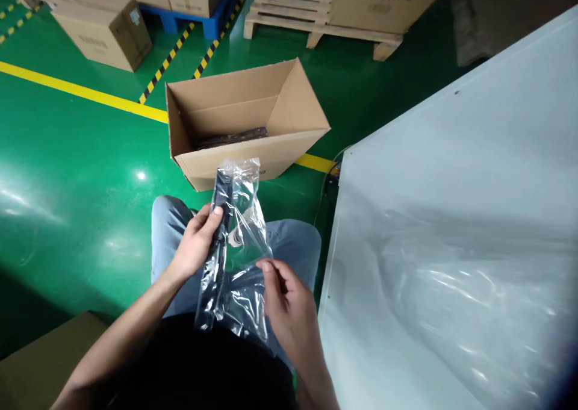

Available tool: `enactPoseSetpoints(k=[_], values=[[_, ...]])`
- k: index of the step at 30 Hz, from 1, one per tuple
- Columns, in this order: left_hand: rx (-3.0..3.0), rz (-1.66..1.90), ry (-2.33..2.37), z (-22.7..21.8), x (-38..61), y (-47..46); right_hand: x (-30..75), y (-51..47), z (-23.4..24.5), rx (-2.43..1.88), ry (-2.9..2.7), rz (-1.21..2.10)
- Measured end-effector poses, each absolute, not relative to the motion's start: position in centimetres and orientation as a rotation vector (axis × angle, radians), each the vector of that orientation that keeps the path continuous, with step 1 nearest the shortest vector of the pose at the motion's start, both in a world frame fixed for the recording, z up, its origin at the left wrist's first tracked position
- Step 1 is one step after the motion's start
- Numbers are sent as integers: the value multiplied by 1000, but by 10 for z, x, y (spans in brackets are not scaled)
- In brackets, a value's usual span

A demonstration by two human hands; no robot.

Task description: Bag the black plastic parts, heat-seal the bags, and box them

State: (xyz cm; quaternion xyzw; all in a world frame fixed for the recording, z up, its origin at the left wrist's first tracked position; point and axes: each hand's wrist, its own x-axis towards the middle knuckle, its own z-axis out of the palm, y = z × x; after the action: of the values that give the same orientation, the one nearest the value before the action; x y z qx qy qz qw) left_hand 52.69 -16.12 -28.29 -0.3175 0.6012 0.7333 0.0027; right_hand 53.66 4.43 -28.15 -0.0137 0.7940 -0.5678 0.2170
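Observation:
My left hand [198, 238] is closed round a long black bar-shaped part [223, 193] inside a clear plastic bag [246, 232]. The part stands lengthwise along the bag's left side, above my lap. My right hand [289, 295] pinches the bag's right edge between thumb and fingers, and the film is spread between both hands. Just beyond the bag stands an open cardboard box [253, 154], with dark flat pieces [232, 138] lying at its bottom. What exactly the black part is, I cannot tell.
On my right, a large pale panel-like surface [406, 205] carries loose clear plastic film [474, 313]. Farther off are a closed carton [106, 34], a blue pallet [212, 24] with cartons and a wooden pallet [316, 21]. A cardboard surface [54, 356] lies at lower left. A cable [323, 187] runs beside the panel.

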Motion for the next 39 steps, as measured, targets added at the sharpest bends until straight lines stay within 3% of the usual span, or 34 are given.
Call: enactPoseSetpoints(k=[7,15,21,31,39], values=[[-904,2409,1055,-285,529,-175,520,65,-289,113,1845,-1652],[-1009,2273,1405,-289,534,-157,502,87,-294,-277,2114,-1649],[-762,2272,1624,-280,548,-131,485,49,-276,-102,2374,-1706],[-723,2295,987,-293,565,-146,478,70,-283,249,1892,-1826],[-857,2129,1290,-295,560,-141,479,69,-264,-111,2387,-1687]])
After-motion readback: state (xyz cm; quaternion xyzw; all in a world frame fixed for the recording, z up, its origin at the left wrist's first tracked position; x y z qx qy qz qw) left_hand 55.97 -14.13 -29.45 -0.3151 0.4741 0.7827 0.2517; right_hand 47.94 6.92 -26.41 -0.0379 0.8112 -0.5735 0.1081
